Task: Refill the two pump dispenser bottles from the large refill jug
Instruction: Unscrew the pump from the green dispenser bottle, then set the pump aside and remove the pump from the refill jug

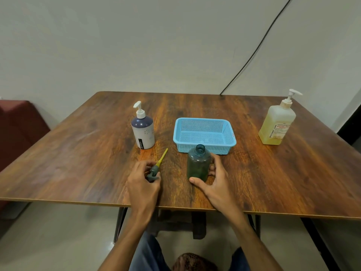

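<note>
A dark green translucent bottle point(198, 165) stands upright near the table's front, its neck uncapped. My right hand point(213, 182) curls around its right side and base. My left hand point(143, 180) holds the bottle's grey pump head point(153, 173) down on the table, its yellow dip tube point(163, 156) pointing away toward the back. Further back on the left is a white bottle with a dark top and white pump point(143, 130). The large yellowish refill jug point(277, 124) with a white pump stands far right.
A light blue mesh basket point(204, 142) sits just behind the green bottle. The brown wooden table point(78, 153) ends close to my wrists. A black cable point(254, 53) runs down the wall to the table's back edge.
</note>
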The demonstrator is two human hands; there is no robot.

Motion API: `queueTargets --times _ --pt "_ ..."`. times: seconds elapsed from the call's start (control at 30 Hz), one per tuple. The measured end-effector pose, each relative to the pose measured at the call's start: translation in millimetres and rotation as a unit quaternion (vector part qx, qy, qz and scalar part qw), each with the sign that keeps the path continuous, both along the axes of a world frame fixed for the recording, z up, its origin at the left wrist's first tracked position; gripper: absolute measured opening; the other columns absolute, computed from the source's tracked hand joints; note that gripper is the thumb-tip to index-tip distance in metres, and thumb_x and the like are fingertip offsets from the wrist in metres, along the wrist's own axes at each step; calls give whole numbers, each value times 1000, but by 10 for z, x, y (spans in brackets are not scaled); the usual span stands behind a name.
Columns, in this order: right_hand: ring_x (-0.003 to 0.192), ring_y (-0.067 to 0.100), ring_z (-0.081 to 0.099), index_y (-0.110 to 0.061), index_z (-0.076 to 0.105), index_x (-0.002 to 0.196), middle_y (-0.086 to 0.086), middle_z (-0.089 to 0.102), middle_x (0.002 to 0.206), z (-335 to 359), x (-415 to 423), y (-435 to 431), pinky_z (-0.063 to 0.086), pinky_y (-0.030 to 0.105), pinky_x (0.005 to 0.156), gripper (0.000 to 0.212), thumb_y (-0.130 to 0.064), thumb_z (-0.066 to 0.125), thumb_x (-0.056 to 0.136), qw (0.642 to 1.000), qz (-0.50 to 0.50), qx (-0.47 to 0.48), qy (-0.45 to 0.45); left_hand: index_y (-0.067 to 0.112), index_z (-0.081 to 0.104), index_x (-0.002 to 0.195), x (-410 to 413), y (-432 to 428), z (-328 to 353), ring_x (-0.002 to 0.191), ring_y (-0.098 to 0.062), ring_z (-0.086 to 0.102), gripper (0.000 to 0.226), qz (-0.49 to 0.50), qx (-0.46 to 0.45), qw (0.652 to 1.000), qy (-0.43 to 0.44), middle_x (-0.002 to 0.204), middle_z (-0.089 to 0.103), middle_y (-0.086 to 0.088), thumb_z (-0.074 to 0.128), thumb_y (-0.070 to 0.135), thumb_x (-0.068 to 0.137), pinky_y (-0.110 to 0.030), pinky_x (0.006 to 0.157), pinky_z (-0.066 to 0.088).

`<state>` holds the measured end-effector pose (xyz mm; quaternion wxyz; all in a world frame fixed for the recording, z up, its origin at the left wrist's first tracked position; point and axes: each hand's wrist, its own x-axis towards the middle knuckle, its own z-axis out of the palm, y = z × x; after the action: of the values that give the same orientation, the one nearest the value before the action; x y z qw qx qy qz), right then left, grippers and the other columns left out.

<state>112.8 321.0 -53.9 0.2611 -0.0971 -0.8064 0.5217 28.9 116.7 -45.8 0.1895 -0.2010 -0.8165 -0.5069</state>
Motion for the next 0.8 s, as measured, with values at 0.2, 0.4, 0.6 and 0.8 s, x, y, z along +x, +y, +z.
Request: queueTargets --times 0.2,0.4,0.6,0.8 --pt "115 -10 53 -62 28 137 -23 50 137 4 6 -6 47 4 82 89 -43 87 72 1000 -7 6 -10 20 65 112 -52 47 -62 101 -15 62 38 16 -71 997 -20 113 64 0 83 13 80 -32 88 55" --pt "116 -7 54 -57 30 141 -21 51 138 19 24 -17 50 18 88 88 -46 85 73 1000 -2 3 -10 19 61 124 -42 62 -44 113 -21 60 50 38 -94 994 -39 125 61 -3 85 23 80 -45 97 54" --pt "116 -9 53 -61 28 138 -27 48 138 62 67 -37 49 18 88 87 -50 84 72 1000 1 -1 -14 17 58 135 31 62 40 128 -25 53 65 19 -90 995 -23 140 54 -6 87 28 77 -53 104 49" --pt "123 -2 52 -47 36 141 -24 49 140 132 87 -42 50 18 95 89 -47 88 69 1000 14 -5 4 11 60 133 208 173 127 132 -22 51 55 -31 -7 997 72 140 55 -6 80 25 83 -54 109 47"
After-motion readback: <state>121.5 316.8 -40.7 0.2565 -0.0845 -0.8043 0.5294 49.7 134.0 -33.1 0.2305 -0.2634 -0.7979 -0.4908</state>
